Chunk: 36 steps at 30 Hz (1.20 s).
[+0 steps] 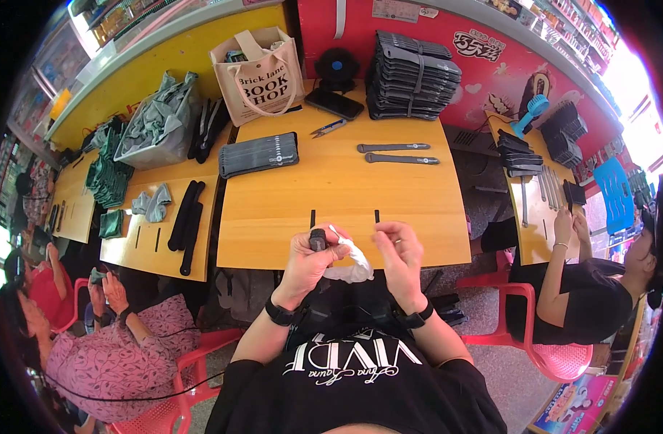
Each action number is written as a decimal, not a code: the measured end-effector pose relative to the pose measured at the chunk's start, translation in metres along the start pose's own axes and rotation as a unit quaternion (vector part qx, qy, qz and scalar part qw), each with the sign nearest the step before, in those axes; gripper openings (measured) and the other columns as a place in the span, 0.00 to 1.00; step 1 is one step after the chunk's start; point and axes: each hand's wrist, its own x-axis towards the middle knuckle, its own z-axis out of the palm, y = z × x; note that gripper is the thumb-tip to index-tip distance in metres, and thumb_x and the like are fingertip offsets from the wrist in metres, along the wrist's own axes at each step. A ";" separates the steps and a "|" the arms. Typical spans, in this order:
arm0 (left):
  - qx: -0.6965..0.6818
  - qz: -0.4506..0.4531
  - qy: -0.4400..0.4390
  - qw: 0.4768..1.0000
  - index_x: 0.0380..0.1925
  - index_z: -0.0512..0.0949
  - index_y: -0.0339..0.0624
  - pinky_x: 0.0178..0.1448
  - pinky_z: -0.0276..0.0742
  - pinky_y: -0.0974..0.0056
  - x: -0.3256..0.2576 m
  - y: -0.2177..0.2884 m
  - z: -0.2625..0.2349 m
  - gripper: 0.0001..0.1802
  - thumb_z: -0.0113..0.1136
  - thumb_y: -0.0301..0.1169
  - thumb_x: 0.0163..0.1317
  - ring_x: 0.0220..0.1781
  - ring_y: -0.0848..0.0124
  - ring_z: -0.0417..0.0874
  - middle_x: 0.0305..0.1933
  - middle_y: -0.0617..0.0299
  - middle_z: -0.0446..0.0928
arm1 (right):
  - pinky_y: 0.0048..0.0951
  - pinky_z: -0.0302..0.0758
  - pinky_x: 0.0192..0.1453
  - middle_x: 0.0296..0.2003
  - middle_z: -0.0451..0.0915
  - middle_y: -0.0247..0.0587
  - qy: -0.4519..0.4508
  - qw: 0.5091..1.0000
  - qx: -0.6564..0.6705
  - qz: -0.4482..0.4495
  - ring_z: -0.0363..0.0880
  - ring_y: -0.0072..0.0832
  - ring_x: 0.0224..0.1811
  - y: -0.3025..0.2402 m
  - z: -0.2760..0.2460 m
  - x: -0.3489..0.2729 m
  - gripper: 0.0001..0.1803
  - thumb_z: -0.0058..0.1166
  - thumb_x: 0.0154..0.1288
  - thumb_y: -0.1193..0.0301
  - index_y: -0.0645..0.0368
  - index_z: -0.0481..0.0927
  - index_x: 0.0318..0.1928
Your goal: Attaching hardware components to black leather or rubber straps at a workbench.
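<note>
In front of my chest, at the table's near edge, my left hand [302,264] is closed on a dark grey strap end [318,240], which sticks up between thumb and fingers. White, crumpled thin material [353,269] hangs from the same hand; I cannot tell whether it is cloth or plastic. Just right of it, my right hand [402,259] is raised with fingers bent and thumb and index close together. Whatever may be between them is too small to make out. Beyond the hands, two short black strips [313,217] lie on the wooden table [273,206].
A flat stack of grey straps [259,154], two single straps [398,152], snips [328,129], a phone [334,103], a black fan [336,66], a tote bag [255,79] and a tall tied bundle [411,76] sit farther back. Seated people work at tables on both sides.
</note>
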 end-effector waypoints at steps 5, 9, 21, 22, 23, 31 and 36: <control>0.010 0.011 0.022 1.000 0.21 0.78 0.41 0.26 0.63 0.76 -0.001 0.000 0.005 0.08 0.66 0.18 0.53 0.25 0.83 0.70 0.40 0.64 0.77 | 0.37 0.72 0.38 0.35 0.76 0.46 -0.062 0.872 -0.340 -0.346 0.76 0.42 0.36 -0.034 0.013 -0.005 0.13 0.60 0.56 0.76 0.64 0.76 0.43; -0.002 -0.010 0.027 1.000 0.24 0.79 0.40 0.27 0.63 0.76 0.001 0.001 0.010 0.06 0.65 0.17 0.54 0.26 0.83 0.69 0.36 0.67 0.74 | 0.38 0.72 0.41 0.38 0.77 0.48 -0.060 0.909 -0.324 -0.256 0.76 0.43 0.38 -0.022 0.018 -0.015 0.19 0.62 0.54 0.76 0.66 0.76 0.47; 0.036 -0.069 0.041 0.996 0.27 0.80 0.40 0.23 0.65 0.77 -0.002 -0.002 0.007 0.04 0.67 0.25 0.57 0.22 0.82 0.76 0.24 0.67 0.77 | 0.38 0.70 0.35 0.31 0.74 0.47 -0.121 0.880 -0.390 -0.243 0.74 0.44 0.32 -0.017 0.013 -0.015 0.18 0.60 0.53 0.77 0.65 0.75 0.47; 0.036 -0.070 0.045 0.996 0.27 0.80 0.40 0.23 0.65 0.77 -0.002 -0.002 0.008 0.04 0.67 0.25 0.56 0.22 0.81 0.76 0.24 0.67 0.78 | 0.38 0.70 0.35 0.31 0.74 0.47 -0.120 0.880 -0.390 -0.243 0.74 0.44 0.32 -0.016 0.013 -0.015 0.18 0.60 0.53 0.77 0.65 0.75 0.47; 0.037 -0.070 0.045 0.996 0.27 0.80 0.40 0.23 0.65 0.77 -0.002 0.000 0.011 0.04 0.67 0.25 0.56 0.22 0.81 0.76 0.24 0.67 0.78 | 0.39 0.69 0.34 0.30 0.73 0.46 -0.114 0.877 -0.393 -0.254 0.74 0.44 0.31 -0.015 0.013 -0.014 0.18 0.60 0.53 0.77 0.65 0.76 0.46; 0.044 -0.053 0.065 0.996 0.28 0.79 0.39 0.23 0.66 0.76 -0.001 0.004 0.007 0.03 0.65 0.24 0.58 0.21 0.79 0.75 0.25 0.64 0.79 | 0.37 0.71 0.36 0.32 0.75 0.44 -0.129 0.958 -0.219 -0.135 0.76 0.41 0.35 -0.017 0.009 -0.012 0.11 0.59 0.53 0.79 0.64 0.76 0.38; 0.066 -0.056 0.025 0.996 0.28 0.80 0.38 0.25 0.67 0.76 0.000 0.006 0.008 0.02 0.64 0.24 0.58 0.21 0.79 0.74 0.25 0.64 0.79 | 0.30 0.72 0.33 0.31 0.77 0.46 -0.051 0.917 -0.251 -0.307 0.78 0.37 0.30 -0.014 0.010 -0.004 0.07 0.58 0.57 0.80 0.64 0.73 0.36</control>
